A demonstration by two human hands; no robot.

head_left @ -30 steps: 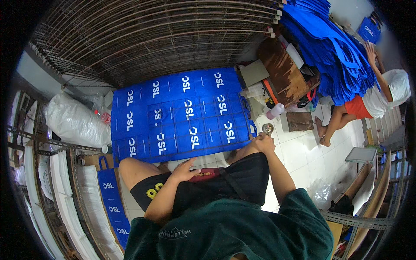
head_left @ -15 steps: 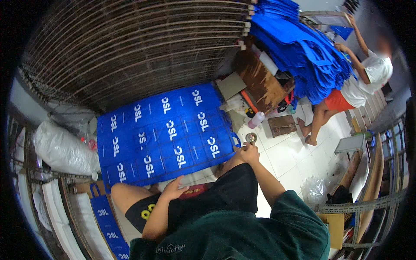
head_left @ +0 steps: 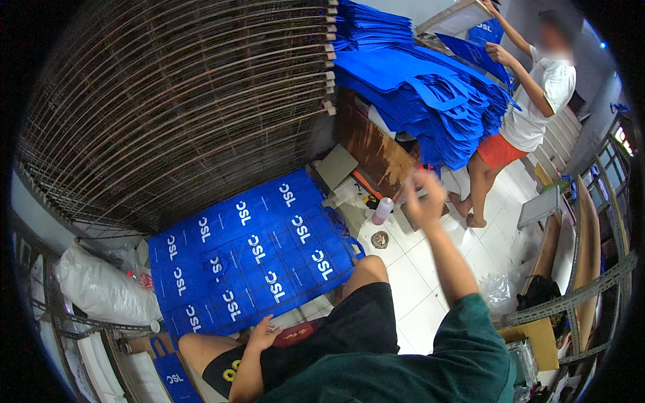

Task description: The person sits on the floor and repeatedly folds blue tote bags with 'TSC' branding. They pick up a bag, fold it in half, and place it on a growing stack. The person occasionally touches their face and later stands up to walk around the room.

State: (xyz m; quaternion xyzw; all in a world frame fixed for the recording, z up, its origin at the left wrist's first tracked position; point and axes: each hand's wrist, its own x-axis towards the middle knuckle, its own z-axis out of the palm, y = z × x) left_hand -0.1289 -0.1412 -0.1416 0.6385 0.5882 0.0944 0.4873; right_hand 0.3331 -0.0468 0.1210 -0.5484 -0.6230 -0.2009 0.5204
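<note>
Blue fabric bags [head_left: 232, 258] with white print lie side by side on a wire drying tray in front of my knees. My left hand [head_left: 264, 334] hovers over my lap by the near edge of the bags, fingers apart and nothing in them. My right hand [head_left: 425, 197] is raised at the end of a stretched arm, over the floor to the right of the tray. Motion smears its fingers, so I cannot make out whether it holds anything. Below it, a round tin [head_left: 379, 240] and a pinkish bottle [head_left: 383, 210] stand on the tiles.
Many raised wire trays [head_left: 175, 101] form a rack at the upper left. A tall pile of blue bags [head_left: 430, 101] stands beyond a worn wooden board [head_left: 376, 144]. A co-worker [head_left: 531, 101] handles a blue bag by a frame. Metal shelving [head_left: 571, 305] edges the right; a plastic-wrapped roll [head_left: 101, 285] lies left.
My right hand has left my knee beside the tin and swung up and outward. My left hand stays near my lap. The co-worker has lifted a blue bag; the whole view has shifted.
</note>
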